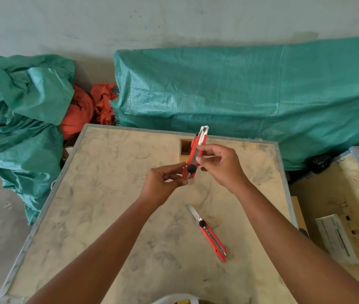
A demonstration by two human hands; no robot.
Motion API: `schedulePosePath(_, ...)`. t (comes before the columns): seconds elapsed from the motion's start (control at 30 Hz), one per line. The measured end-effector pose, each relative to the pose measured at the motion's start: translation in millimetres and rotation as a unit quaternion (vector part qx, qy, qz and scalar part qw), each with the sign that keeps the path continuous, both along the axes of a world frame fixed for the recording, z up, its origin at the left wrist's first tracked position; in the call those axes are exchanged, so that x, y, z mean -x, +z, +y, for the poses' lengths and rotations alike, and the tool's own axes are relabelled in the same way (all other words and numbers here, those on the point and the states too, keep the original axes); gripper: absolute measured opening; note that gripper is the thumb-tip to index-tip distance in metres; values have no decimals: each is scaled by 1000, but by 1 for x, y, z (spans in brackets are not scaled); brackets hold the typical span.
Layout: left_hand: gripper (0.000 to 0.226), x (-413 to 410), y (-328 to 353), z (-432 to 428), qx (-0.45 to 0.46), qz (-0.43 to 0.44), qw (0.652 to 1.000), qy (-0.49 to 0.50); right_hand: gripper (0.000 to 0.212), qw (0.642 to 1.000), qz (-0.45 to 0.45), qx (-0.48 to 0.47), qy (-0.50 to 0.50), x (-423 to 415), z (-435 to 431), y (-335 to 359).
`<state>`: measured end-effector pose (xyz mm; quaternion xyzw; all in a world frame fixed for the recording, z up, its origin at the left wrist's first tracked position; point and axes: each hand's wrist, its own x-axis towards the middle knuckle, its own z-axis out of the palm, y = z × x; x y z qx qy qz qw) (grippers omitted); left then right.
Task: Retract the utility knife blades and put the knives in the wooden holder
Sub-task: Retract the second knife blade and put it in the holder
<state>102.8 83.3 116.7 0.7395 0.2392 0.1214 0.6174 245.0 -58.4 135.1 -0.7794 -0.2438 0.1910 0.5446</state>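
Observation:
I hold a red utility knife (196, 151) upright above the table, metal tip up, black knob near its lower end. My left hand (163, 185) pinches its bottom end. My right hand (220, 165) grips its middle with thumb and fingers. Whether any blade sticks out of its tip I cannot tell. Behind it stands the square wooden holder (185, 148), open on top, partly hidden by the knife. A second red utility knife (211, 235) lies flat on the table nearer me, its blade extended toward the upper left.
The work surface is a scuffed plywood panel with a metal edge (69, 163). Green tarpaulins (240, 88) and orange cloth (80, 110) lie beyond it. To the right a second wooden panel carries a white box (336, 238).

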Motion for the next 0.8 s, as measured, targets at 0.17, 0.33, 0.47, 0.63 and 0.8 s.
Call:
schedulePosePath(0.17, 47, -58, -21, 31, -31, 50, 998, 0, 27, 997, -66, 15, -36, -50, 32, -11)
schedulePosePath(0.33, 76, -100, -59, 52, -62, 136, 988, 26, 24, 988, -138, 52, -56, -80, 61, -41)
schedulePosePath(0.47, 88, -124, -83, 58, -68, 194, 978, 21, 26, 980, -168, 97, -38, -88, 78, -74)
schedulePosePath(0.63, 59, -133, -99, 60, -66, 171, 983, 1, 30, 976, -179, 127, -4, -86, 90, -97)
schedulePosePath(0.8, 48, -131, -101, 58, -55, 142, 988, 16, 30, 969, -196, 148, 8, -86, 97, -105)
